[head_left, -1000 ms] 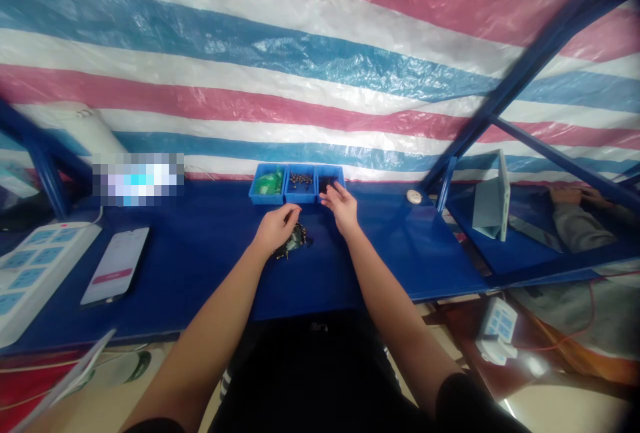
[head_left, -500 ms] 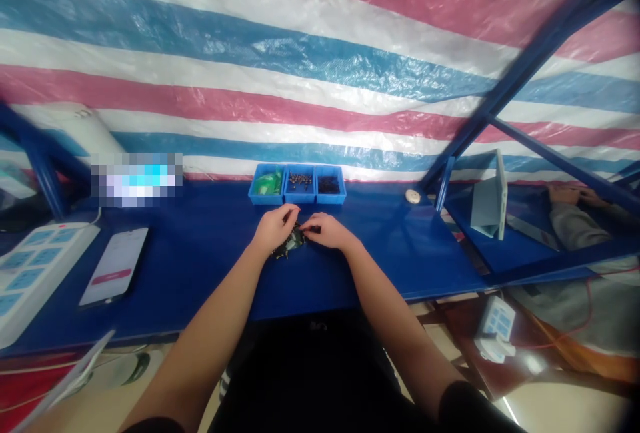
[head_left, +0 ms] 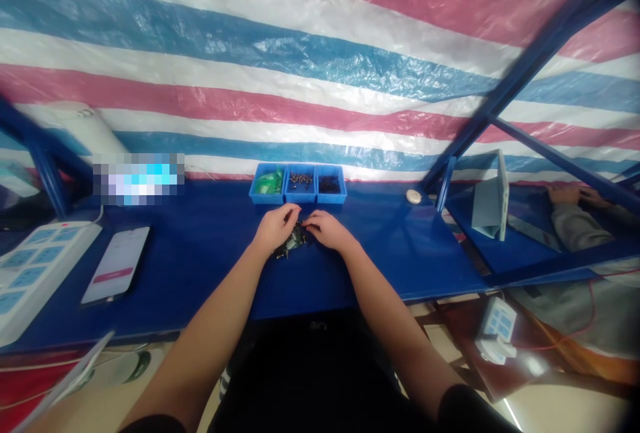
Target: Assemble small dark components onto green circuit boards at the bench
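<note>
The blue table stretches before the person, and both forearms cross over its near edge. Three bins stand side by side near the back edge; a strip of table separates them from the hands. The left hand and the right hand are both curled, fingertips facing each other. How tightly the fingertips close, and whether they grip a part, I cannot tell. The dark cluster lies between them, partly covered by the left hand. Rightward, bare surface reaches toward the white disc.
</note>
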`<action>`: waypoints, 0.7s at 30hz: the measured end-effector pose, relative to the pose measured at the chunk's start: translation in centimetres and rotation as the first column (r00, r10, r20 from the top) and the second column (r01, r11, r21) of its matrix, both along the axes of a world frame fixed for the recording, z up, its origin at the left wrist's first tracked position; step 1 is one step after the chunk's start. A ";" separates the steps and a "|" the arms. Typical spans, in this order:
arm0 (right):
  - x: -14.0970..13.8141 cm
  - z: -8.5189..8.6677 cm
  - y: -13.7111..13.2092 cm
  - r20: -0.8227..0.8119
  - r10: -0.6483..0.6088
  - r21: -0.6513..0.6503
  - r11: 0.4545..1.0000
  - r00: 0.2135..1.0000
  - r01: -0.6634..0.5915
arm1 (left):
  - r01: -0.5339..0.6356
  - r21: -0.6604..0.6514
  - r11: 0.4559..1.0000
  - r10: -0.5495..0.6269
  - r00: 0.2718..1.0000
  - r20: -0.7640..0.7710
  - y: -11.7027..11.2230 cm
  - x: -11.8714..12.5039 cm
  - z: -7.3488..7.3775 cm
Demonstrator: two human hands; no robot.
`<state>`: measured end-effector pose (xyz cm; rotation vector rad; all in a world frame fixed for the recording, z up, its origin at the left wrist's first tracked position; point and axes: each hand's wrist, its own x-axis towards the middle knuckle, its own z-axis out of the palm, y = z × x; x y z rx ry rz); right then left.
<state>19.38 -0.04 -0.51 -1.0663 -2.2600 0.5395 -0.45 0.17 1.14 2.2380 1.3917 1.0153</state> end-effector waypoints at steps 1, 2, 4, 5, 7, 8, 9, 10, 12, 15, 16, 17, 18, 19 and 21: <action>0.0 0.0 0.0 0.003 -0.004 -0.004 1.000 1.000 0.004 | 0.003 0.001 1.000 -0.003 1.000 -0.009 0.0 0.0 0.0; -0.1 0.0 0.0 0.008 -0.006 -0.007 1.000 1.000 0.006 | 0.008 0.003 1.000 -0.008 1.000 -0.020 0.0 0.0 -0.1; -0.1 0.0 0.0 0.026 -0.008 -0.006 1.000 1.000 0.008 | 0.022 0.008 1.000 -0.022 0.999 -0.036 0.0 -0.1 -0.1; -0.1 0.0 0.0 0.036 -0.009 -0.002 1.000 0.999 0.009 | 0.028 0.009 1.000 -0.028 0.999 -0.038 0.0 -0.1 -0.2; -0.1 -0.1 0.0 0.053 -0.015 0.008 1.000 0.998 0.015 | 0.032 0.010 0.999 -0.032 0.999 -0.033 0.0 -0.1 -0.2; -0.1 -0.1 0.0 0.056 -0.018 0.010 1.000 0.998 0.018 | 0.031 0.010 0.999 -0.031 0.999 -0.029 0.0 -0.1 -0.2; -0.1 -0.1 0.0 0.055 -0.021 0.007 1.000 0.998 0.021 | 0.029 0.010 1.000 -0.029 0.999 -0.026 0.0 -0.1 -0.1; -0.1 -0.1 0.0 0.048 -0.025 0.000 1.000 0.999 0.025 | 0.027 0.009 1.000 -0.027 0.999 -0.026 0.0 -0.1 -0.1; 0.0 -0.1 0.0 0.019 -0.039 -0.020 0.999 0.999 0.040 | 0.023 0.010 1.000 -0.023 0.999 -0.030 -0.1 0.0 0.0; -0.1 0.1 -0.2 -0.056 -0.069 -0.046 0.997 0.996 0.066 | 0.024 0.015 1.000 -0.023 0.999 -0.044 -0.2 0.0 0.2; -0.1 0.2 -0.2 -0.088 -0.082 -0.053 0.996 0.993 0.077 | 0.029 0.016 0.999 -0.028 0.998 -0.049 -0.2 0.0 0.3; -0.2 0.3 -0.2 -0.124 -0.096 -0.058 0.994 0.988 0.089 | 0.036 0.015 0.999 -0.035 0.998 -0.051 -0.2 0.0 0.3; -0.2 0.3 -0.2 -0.165 -0.112 -0.062 0.993 0.980 0.103 | 0.045 0.013 0.999 -0.044 0.998 -0.051 -0.2 0.0 0.3; -0.3 0.3 -0.2 -0.211 -0.130 -0.069 0.991 0.969 0.118 | 0.055 0.010 0.998 -0.054 0.997 -0.049 -0.2 0.0 0.3; -0.5 0.3 -0.2 -0.311 -0.170 -0.099 0.984 0.935 0.145 | 0.075 0.000 0.997 -0.075 0.997 -0.035 -0.3 0.0 0.3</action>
